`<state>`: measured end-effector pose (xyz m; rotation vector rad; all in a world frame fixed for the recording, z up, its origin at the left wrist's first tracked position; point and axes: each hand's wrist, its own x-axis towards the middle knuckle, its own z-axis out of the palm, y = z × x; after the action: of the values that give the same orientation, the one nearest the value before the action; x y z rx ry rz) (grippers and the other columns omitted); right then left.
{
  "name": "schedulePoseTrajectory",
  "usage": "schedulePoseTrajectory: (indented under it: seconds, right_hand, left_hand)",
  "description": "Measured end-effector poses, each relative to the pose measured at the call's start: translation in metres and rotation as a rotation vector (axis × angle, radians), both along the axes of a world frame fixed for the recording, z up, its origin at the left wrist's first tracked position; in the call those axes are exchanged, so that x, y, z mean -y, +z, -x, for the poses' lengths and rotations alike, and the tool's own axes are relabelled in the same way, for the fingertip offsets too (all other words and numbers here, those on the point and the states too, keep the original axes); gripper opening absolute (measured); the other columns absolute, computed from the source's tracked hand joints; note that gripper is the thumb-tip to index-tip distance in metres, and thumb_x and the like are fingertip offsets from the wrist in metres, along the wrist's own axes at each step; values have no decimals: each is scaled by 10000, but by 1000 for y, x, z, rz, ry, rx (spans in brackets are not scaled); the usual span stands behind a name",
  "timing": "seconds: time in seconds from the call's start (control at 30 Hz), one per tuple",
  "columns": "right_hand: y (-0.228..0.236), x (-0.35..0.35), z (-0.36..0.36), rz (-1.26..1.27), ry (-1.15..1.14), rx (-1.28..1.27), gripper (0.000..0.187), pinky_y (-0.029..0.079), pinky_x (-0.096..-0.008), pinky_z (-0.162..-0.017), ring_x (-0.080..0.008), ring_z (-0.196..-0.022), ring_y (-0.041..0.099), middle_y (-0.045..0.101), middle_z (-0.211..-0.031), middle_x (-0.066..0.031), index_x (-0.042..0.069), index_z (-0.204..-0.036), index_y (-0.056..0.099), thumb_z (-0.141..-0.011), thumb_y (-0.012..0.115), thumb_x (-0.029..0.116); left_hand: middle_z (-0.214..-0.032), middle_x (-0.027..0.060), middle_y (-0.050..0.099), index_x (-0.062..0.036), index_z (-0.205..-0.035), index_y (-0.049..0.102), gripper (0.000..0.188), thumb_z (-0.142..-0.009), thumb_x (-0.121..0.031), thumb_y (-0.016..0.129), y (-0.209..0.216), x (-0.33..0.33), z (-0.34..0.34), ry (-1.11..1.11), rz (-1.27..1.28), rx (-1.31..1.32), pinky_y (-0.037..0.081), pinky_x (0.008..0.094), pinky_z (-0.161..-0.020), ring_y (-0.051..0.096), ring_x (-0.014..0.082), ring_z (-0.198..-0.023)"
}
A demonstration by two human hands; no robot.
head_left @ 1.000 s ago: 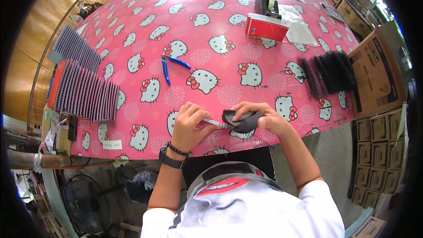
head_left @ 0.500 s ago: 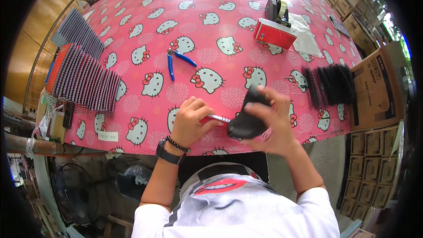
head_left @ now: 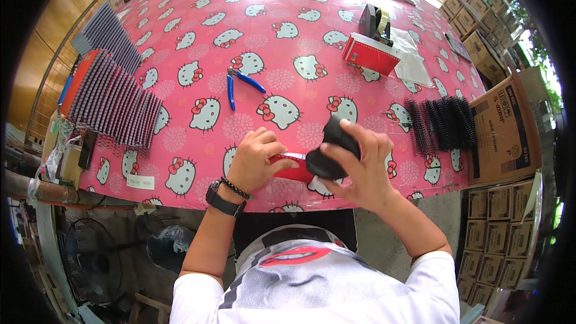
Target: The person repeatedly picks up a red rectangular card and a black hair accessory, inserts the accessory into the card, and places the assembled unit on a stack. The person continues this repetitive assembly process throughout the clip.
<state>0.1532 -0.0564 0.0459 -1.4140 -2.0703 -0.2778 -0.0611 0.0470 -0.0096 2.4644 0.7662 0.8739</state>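
My left hand [head_left: 259,155] pinches a small red booklet [head_left: 294,171] with a white edge, low over the near middle of the table. From the right, my right hand [head_left: 369,168] wraps round a smooth, curved black tool [head_left: 333,151]; its exact kind does not show. The tool's lower end meets the booklet's right end, and part of the booklet is hidden by it and my fingers. Beyond my hands lie blue-handled cutting pliers [head_left: 239,85], with the handles spread.
Spiral-bound stacks [head_left: 112,99] stand at the left edge. On the right are black spiral coils [head_left: 441,125] beside a cardboard box [head_left: 504,135]. Farther back, a red stack of booklets [head_left: 371,54] sits before a black tape dispenser [head_left: 375,23]. A pink patterned cover [head_left: 198,132] spreads over the table.
The black tool has shifted slightly left and turned in my right hand. More of the booklet's red side now shows between my hands. My left hand still holds it.
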Motion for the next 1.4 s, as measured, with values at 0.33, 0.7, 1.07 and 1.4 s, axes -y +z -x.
schedulePoseTrajectory:
  seconds: [0.33, 0.7, 1.07, 1.4]
  right_hand:
    - [-10, 7, 2, 314, 177, -13, 678, 269, -457, -963, -293, -1144, 413, 395, -1368, -123, 180, -1172, 602, -547, 836, 297]
    - [-35, -8, -29, 1002, 646, -1197, 551, 392, -390, -970, -275, -1109, 550, 616, -1146, -200, -4, -1036, 694, -720, 737, 446]
    - [-34, -19, -20, 797, 283, -757, 542, 435, -364, -899, -268, -1046, 582, 610, -1151, -184, 32, -1032, 709, -672, 749, 435]
    - [-32, -22, -4, 882, 374, -870, 544, 406, -371, -938, -263, -1084, 555, 595, -1170, -196, 6, -1030, 708, -679, 729, 422]
  left_hand:
    - [-755, 14, 574, -93, -743, 647, 285, -616, -284, 817, -1, 6, 6, 54, -101, 65, 400, 351, -716, 542, 202, -775]
    - [-736, -8, 561, -130, -741, 614, 321, -554, -268, 836, -5, 32, 16, 106, -185, 156, 368, 368, -764, 537, 196, -758]
    - [-752, -8, 568, -128, -724, 617, 326, -545, -288, 837, -5, 35, 19, 115, -187, 128, 366, 374, -771, 543, 195, -794]
    - [-1098, 64, 487, -108, -1182, 407, 743, -599, -62, 866, -43, 49, 21, 167, 653, 656, 452, 307, -833, 501, 139, -924]
